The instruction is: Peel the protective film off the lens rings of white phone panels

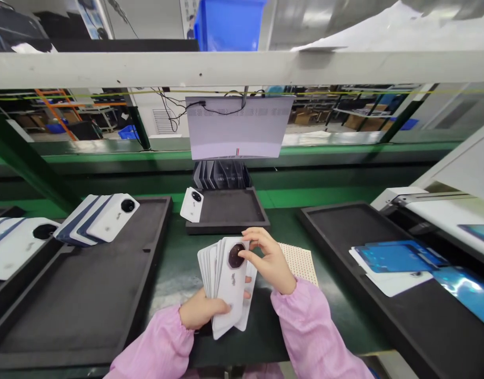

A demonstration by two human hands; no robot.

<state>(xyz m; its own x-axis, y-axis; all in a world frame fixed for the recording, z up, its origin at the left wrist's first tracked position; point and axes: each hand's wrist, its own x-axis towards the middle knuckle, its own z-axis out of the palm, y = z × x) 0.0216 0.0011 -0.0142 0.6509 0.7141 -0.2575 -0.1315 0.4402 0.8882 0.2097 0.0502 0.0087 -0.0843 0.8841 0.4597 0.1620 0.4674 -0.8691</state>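
Note:
My left hand point(200, 311) grips a fanned stack of white phone back covers point(231, 289), with the thumb across the front one and fingertips showing at the right side. The front cover carries a dark round camera patch point(236, 256) near its top and small printed marks below. At the top right corner of that cover, my right hand point(270, 258) is closed, thumb against the camera patch and a finger at the upper edge. Beside the right wrist, partly hidden, lies a cream sheet with rows of small dots point(299, 259).
A black tray point(68, 316) on the left bears leaning white covers point(111, 218). Ahead, a smaller black tray point(226, 227) has one white cover point(192, 204) on its corner. The right tray point(340, 223) holds blue film pieces point(395, 256). A monitor-like panel point(240, 126) hangs beyond.

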